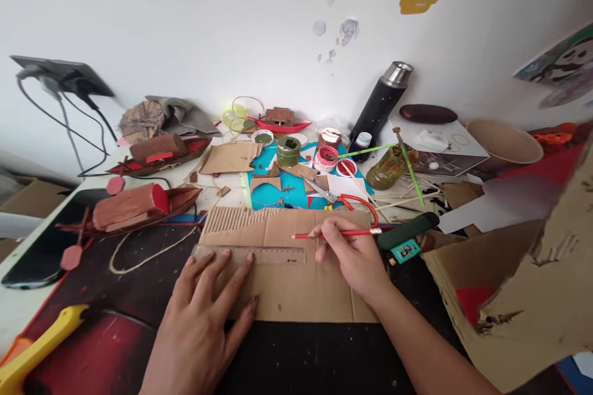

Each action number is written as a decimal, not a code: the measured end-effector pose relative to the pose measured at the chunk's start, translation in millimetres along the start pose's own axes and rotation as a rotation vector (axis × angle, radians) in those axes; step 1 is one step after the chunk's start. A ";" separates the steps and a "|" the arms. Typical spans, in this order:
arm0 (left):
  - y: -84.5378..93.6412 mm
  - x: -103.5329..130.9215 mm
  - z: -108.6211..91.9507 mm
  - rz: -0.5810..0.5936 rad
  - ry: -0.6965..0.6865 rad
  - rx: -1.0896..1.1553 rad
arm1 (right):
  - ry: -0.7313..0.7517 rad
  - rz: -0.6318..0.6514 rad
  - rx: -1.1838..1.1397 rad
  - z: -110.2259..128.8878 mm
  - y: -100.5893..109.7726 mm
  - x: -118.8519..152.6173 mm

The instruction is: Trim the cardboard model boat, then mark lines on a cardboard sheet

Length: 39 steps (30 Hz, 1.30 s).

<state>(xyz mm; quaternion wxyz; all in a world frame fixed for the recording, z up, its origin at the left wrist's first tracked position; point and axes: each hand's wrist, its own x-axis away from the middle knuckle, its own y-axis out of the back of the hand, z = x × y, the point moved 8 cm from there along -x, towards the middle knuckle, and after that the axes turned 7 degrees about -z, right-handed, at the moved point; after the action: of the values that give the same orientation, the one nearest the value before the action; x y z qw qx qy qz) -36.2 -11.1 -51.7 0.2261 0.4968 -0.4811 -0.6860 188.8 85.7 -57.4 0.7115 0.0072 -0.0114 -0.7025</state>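
A flat piece of brown cardboard [296,296] lies in front of me, its upper left corner peeled to bare corrugation. Across it rests a clear plastic ruler [273,255]. My left hand [204,308] is spread, its fingertips pressing down on the ruler's left part and the cardboard. My right hand [354,256] is closed around a red pencil [347,233], held nearly level above the cardboard, just past the ruler's right end. The pencil's tip points left, and its white eraser end points right.
Behind the cardboard are orange-handled scissors [333,194], an open green paint jar [288,151], a pink paint jar [325,159] and a black thermos [382,99]. Model boats [132,207] stand at left, near a yellow-handled tool [44,345]. Torn cardboard [519,284] rises at right.
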 end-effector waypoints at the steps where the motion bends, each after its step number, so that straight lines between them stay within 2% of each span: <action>1: 0.9 -0.4 -0.7 0.000 -0.017 -0.007 | -0.019 0.007 -0.009 -1.0 -0.3 0.5; 6: 1.9 -2.2 0.3 0.031 0.021 0.007 | -0.062 -0.037 -0.030 -2.0 7.7 -1.5; 15: -3.3 2.0 2.0 0.030 0.080 0.013 | 0.039 0.019 0.015 4.6 -1.4 1.4; 20: -3.5 2.3 1.5 0.020 0.091 0.002 | 0.077 -0.013 -0.045 2.3 -0.8 -3.0; 28: -0.8 1.0 -1.3 -0.015 0.067 -0.006 | 0.052 -0.017 -0.039 -0.1 1.2 -2.0; 34: 1.0 -0.7 -0.9 -0.021 0.064 0.025 | 0.000 -0.107 -0.056 -7.9 3.8 -6.9; 37: 0.8 0.1 0.0 -0.019 0.073 0.043 | -0.071 -0.130 -0.106 -10.4 -3.3 -10.8; 39: 0.6 0.6 -0.3 -0.017 0.085 0.062 | -0.104 -0.097 -0.123 -7.9 -15.4 -12.1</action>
<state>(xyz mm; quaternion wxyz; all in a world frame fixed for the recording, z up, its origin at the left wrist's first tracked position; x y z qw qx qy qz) -36.3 -11.9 -51.5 0.2248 0.5363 -0.4877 -0.6511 173.4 97.5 -65.8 0.6742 -0.0726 -0.0048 -0.7349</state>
